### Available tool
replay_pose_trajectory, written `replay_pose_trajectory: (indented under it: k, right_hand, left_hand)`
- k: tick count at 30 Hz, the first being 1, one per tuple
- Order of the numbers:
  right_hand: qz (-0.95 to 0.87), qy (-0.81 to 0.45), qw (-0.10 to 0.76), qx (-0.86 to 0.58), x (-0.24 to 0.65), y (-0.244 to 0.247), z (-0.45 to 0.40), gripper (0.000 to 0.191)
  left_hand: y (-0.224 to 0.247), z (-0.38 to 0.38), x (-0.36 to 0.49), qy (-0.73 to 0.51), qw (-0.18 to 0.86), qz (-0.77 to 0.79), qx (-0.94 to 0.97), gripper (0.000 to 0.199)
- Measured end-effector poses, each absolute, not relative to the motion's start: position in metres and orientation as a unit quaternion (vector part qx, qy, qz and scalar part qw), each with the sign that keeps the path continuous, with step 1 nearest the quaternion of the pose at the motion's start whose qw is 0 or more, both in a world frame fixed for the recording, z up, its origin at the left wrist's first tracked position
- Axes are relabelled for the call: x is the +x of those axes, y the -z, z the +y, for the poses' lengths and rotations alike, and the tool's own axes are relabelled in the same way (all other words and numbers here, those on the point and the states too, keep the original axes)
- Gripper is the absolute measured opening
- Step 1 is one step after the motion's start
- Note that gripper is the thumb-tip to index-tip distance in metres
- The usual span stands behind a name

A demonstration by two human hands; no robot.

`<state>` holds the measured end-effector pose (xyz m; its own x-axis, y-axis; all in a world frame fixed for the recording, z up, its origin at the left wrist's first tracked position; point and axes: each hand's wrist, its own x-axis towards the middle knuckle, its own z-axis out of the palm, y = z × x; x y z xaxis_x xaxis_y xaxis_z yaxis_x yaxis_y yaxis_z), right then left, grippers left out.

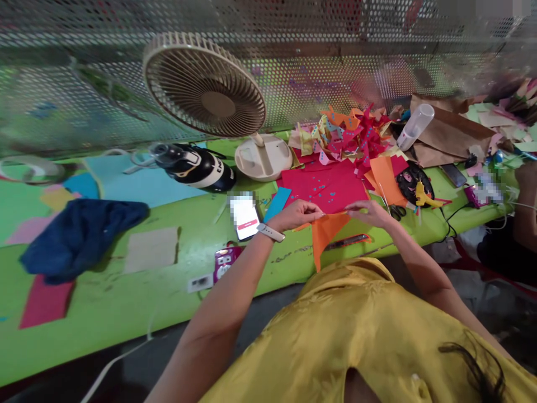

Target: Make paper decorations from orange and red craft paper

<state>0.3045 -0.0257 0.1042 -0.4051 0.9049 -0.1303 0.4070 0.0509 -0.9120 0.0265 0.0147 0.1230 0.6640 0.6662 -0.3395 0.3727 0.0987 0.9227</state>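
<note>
An orange paper piece (325,234) hangs over the green table's near part, its tip pointing down. Its upper left corner is pinched in my left hand (298,215), which wears a pale watch. At the upper right corner, my right hand (368,213) has thumb and fingers closed on the same paper. Behind both hands lie red sheets (323,184) dotted with small blue bits. A blue paper strip (277,205) is left of my left hand, beside a lit phone (245,216). A dark cutter (348,242) lies just below the hands.
A fan (205,84) stands behind a black bottle (195,167). Folded colored papers (348,134) are piled at the back. Right are a tape roll (413,182), yellow glue gun (424,196) and scissors (396,211). Blue cloth (79,238) lies left; another person's arm (526,201) is far right.
</note>
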Motion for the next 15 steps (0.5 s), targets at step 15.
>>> replay_pose_trajectory:
  k: [15]
  right_hand:
    - [-0.231, -0.741, 0.368, -0.512, 0.271, -0.056, -0.049, 0.057]
  left_hand:
    - [-0.073, -0.005, 0.031, -0.277, 0.735, 0.513, 0.346, 0.036]
